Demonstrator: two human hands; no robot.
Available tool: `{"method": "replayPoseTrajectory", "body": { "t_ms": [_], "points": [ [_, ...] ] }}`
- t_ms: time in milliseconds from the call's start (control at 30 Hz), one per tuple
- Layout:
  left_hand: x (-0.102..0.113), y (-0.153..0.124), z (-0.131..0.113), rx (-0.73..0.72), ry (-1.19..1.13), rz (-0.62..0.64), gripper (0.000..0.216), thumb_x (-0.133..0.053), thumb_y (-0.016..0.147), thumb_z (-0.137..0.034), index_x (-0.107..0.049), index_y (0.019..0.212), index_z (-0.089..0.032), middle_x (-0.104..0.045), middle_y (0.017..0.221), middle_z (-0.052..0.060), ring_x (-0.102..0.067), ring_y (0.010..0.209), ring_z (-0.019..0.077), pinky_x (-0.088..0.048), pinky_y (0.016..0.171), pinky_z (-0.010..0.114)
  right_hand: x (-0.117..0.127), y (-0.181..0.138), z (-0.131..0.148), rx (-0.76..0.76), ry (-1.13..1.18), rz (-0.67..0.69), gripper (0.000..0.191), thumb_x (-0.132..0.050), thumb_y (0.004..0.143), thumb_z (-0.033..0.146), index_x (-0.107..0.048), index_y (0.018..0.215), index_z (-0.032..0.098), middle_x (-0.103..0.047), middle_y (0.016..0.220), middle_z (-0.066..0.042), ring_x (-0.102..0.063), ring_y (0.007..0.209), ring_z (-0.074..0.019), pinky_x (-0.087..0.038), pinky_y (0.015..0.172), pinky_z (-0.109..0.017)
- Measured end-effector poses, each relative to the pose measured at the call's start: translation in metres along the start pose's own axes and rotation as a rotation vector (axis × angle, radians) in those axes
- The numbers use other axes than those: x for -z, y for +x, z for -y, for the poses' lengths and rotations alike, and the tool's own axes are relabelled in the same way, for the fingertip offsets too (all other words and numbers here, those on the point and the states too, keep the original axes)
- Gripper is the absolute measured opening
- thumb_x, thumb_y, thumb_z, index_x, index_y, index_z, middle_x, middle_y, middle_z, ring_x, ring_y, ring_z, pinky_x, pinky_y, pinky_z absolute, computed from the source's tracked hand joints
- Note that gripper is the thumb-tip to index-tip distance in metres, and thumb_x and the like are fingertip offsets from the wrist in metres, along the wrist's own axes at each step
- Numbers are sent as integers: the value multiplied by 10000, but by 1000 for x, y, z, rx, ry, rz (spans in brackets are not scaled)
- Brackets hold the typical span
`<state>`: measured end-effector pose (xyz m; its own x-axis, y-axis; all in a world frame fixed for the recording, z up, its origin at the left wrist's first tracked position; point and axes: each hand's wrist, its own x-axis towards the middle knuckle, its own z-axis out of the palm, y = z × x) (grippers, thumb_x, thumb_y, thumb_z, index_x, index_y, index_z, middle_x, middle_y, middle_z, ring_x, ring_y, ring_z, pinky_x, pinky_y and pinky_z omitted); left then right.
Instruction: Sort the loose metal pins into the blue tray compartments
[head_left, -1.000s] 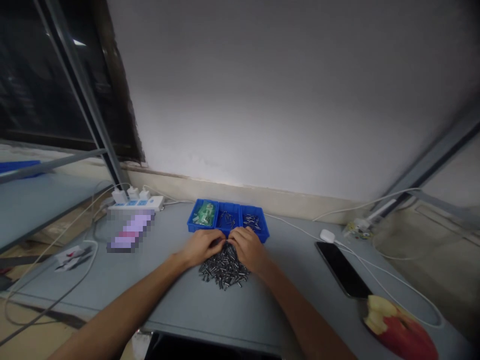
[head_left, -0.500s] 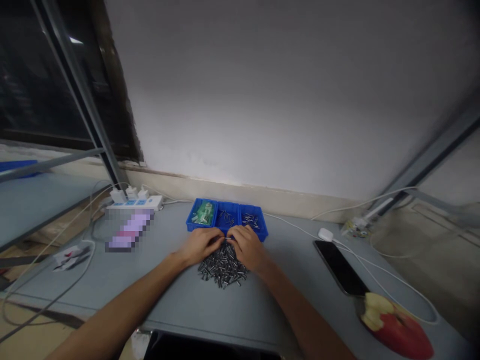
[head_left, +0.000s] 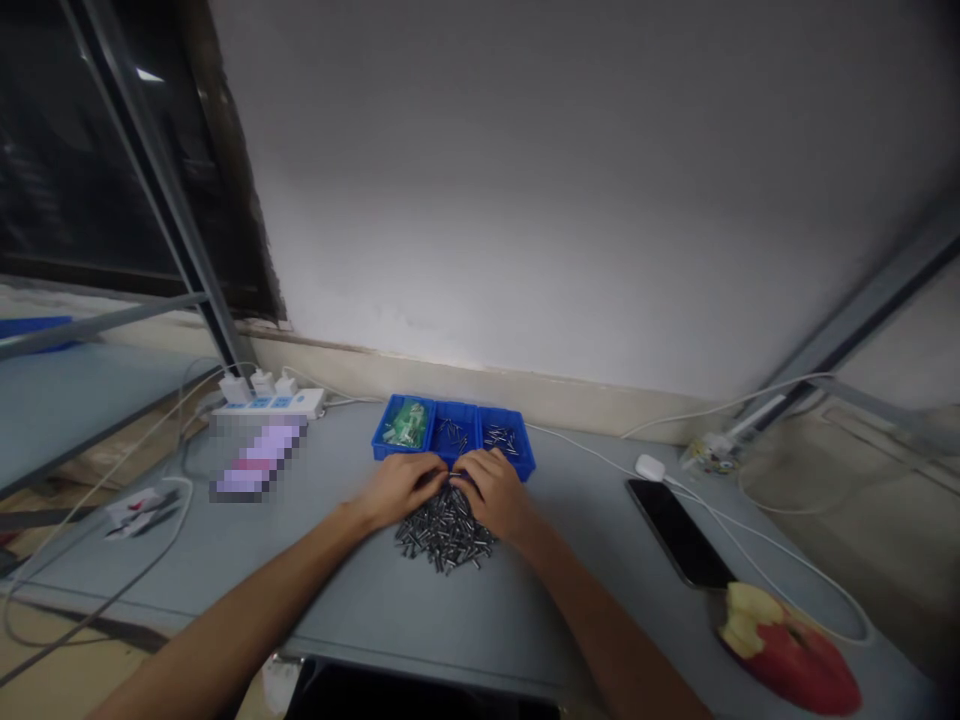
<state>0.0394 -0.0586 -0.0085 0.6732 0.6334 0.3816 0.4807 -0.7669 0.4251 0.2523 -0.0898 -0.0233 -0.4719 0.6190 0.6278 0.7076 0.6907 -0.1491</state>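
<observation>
Fingertips of my left hand (head_left: 399, 490) and my right hand (head_left: 496, 492) nearly meet, both closed in a pinch. Between them shows a small shiny metal pin (head_left: 454, 474), its ends hidden by the fingers. Just below lies a loose pile of short metal pins (head_left: 444, 538), too small to tell whether they are threaded. Right behind the fingers stands a blue tray (head_left: 457, 410) with three compartments. The left compartment has green and clear pieces (head_left: 407, 425); the middle and right ones hold scattered metal pins (head_left: 501, 438).
At right lie a black phone (head_left: 681, 533), a bitten red apple (head_left: 791, 650) and a white charger (head_left: 649, 468) with cables. To the left are a power strip (head_left: 274, 404), a blurred purple item (head_left: 262, 455) and a crumpled wrapper (head_left: 135, 512). A wall (head_left: 525, 250) rises behind the table.
The view has shifted very slightly. Both hands keep their pinch at the same place over the pile, and the pin between the fingers shows a little less clearly.
</observation>
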Motion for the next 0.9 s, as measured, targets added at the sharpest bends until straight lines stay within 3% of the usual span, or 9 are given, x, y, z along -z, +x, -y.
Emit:
{"method": "replayPoseTrajectory", "body": {
  "t_ms": [267, 467, 633, 767, 900],
  "points": [
    [-1, 1, 3, -25, 7, -7, 246, -463, 1038, -336, -665, 993, -203, -707, 911, 12, -637, 802, 156, -441, 747, 264, 4, 2, -4, 41, -69, -22, 219, -463, 1059, 195, -606, 893, 193, -683, 904, -44, -588, 865, -194, -368, 812, -357],
    [4, 2, 3, -20, 9, -60, 273, -446, 1044, -351, -671, 1001, -203, -706, 899, 21, -631, 780, 154, -448, 740, 262, 19, 3, -18, 53, -150, -169, 236, -483, 1055, 217, -643, 883, 198, -704, 913, -45, -609, 865, -192, -375, 795, -357],
    [3, 2, 8, 61, 68, 11, 298, -446, 1039, -361, -708, 1043, -219, -721, 815, 14, -633, 701, 153, -429, 692, 259, 35, -1, -38, -220, -285, -483, 149, -551, 1019, 236, -666, 933, 197, -715, 923, -53, -618, 901, -216, -389, 839, -367],
    [-5, 4, 11, 151, 168, 121, 271, -493, 1009, -356, -739, 1073, -263, -754, 870, 26, -672, 757, 190, -435, 709, 276, 35, -5, -53, -373, -373, -452, 137, -585, 981, 263, -685, 1035, 185, -725, 988, -78, -602, 938, -261, -388, 836, -394],
    [0, 4, 11, 199, 202, 157, 233, -539, 973, -308, -751, 1057, -266, -763, 912, 43, -685, 816, 210, -456, 733, 278, 41, 3, -41, -390, -193, -483, 179, -549, 975, 250, -693, 1056, 180, -712, 963, -85, -603, 899, -252, -426, 853, -409]
  ]
}}
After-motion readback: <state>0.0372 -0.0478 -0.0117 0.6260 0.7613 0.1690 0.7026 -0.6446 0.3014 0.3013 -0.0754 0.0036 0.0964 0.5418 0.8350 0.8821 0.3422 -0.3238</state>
